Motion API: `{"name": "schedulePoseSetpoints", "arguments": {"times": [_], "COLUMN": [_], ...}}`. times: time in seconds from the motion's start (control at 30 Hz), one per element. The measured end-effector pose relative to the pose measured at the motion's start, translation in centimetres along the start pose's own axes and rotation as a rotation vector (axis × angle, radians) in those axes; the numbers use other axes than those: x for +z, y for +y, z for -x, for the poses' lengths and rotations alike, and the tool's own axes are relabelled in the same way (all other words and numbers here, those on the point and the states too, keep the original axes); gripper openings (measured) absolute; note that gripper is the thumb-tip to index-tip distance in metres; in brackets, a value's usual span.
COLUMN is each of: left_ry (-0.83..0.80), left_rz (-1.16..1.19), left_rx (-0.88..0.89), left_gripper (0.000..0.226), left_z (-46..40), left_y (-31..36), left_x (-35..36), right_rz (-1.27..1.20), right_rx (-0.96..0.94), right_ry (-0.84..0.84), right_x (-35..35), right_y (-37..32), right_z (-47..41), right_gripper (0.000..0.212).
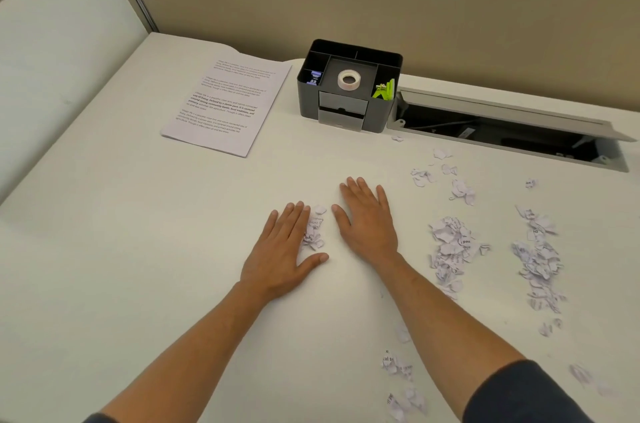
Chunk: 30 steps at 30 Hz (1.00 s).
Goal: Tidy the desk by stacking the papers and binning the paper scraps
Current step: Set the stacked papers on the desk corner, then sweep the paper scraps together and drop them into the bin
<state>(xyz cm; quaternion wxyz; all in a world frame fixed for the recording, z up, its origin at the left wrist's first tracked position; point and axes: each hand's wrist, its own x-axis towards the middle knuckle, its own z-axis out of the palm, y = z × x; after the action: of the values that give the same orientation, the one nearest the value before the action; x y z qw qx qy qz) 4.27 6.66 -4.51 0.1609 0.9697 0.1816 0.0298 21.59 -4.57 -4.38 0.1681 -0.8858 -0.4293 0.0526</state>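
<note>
Two flat, spread hands, left hand [284, 251] and right hand [367, 221], bracket a small scrap pile [314, 228] mid-frame on the surface [138, 249]. Gathering scraps seems underway; next, likely press them together and lift.

A neat stack of white printed paper sheets [227, 103] lies flat near the desk's far left corner, black paragraphs of text facing up, its long edges angled slightly against the desk's back edge. Torn white paper scraps with bits of print are scattered over the desk's right half. One small clump of scraps [314, 227] lies mid-desk. Two long, dense piles run front to back on the right, an inner pile [449, 251] and an outer pile [539, 259] nearer the right edge. Looser bits [446, 174] lie farther back, and a few more scraps [398, 377] sit near the front edge.
</note>
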Motion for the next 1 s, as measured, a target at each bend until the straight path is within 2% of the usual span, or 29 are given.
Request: {"name": "schedulePoseSetpoints", "arguments": {"times": [0.23,0.37,0.47,0.6,0.7,0.83,0.9,1.0], "left_ry": [0.018,0.095,0.147,0.186,0.185,0.159,0.141,0.134], "left_rz": [0.021,0.065,0.082,0.121,0.147,0.134,0.126,0.132], "left_rx": [0.118,0.149,0.162,0.162,0.152,0.129,0.129,0.131], "left_gripper": [0.081,0.070,0.058,0.058,0.059,0.057,0.056,0.056], "left_z": [-3.9,-4.2,-4.1,-4.2,-4.3,-4.3,-4.3,-4.3], "left_y": [1.6,1.6,1.3,1.1,1.1,1.1,1.1,1.2], "left_x": [0.5,1.0,1.3,1.4,1.5,1.4,1.4,1.3], "right_rz": [-0.041,-0.187,-0.356,-0.266,-0.128,0.053,0.101,0.088], "right_rx": [-0.010,0.000,0.070,0.106,0.161,0.125,0.077,0.053], "right_ry": [0.009,0.022,0.099,0.228,0.162,-0.064,-0.186,-0.225], "right_x": [0.0,0.0,-0.7,-3.5,-5.4,-5.4,-5.0,-5.0], "right_y": [0.1,0.5,1.2,3.7,6.7,9.5,10.2,10.2], "right_z": [0.0,-0.1,-0.8,-3.8,-6.9,-9.8,-10.2,-9.3], "right_gripper": [0.054,0.046,0.040,0.037,0.044,0.059,0.064,0.062]}}
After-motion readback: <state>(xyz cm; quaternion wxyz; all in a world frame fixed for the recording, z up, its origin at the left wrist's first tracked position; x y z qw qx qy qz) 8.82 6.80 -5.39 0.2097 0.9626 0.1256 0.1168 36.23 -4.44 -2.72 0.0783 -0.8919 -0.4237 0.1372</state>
